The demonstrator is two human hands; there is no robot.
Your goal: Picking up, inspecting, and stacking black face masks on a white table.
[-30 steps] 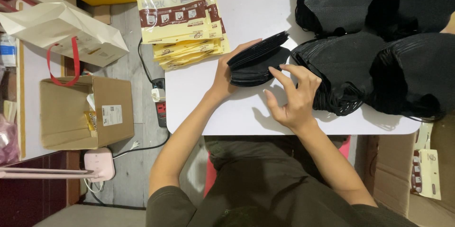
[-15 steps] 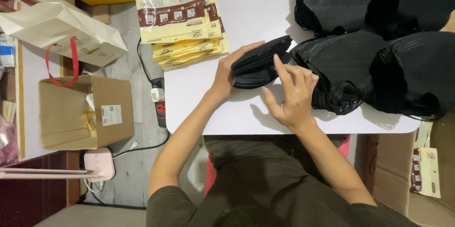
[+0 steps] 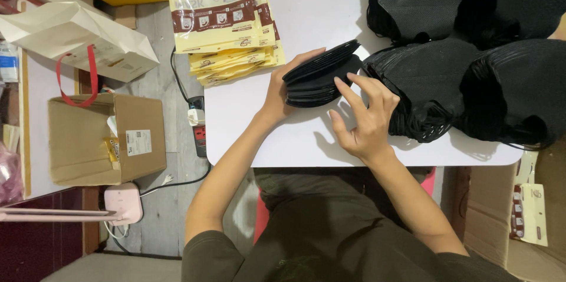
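Black fanned stack of folded masks, left hand gripping, right hand open, fingertips touching.

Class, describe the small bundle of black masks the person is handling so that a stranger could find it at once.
Start at the white rectangular table. Near its middle, between the pile of cream-yellow printed packets and the big heaps of black fabric masks, lies a small fanned stack of black masks. It alone sits in the left hand, with the right hand touching it.
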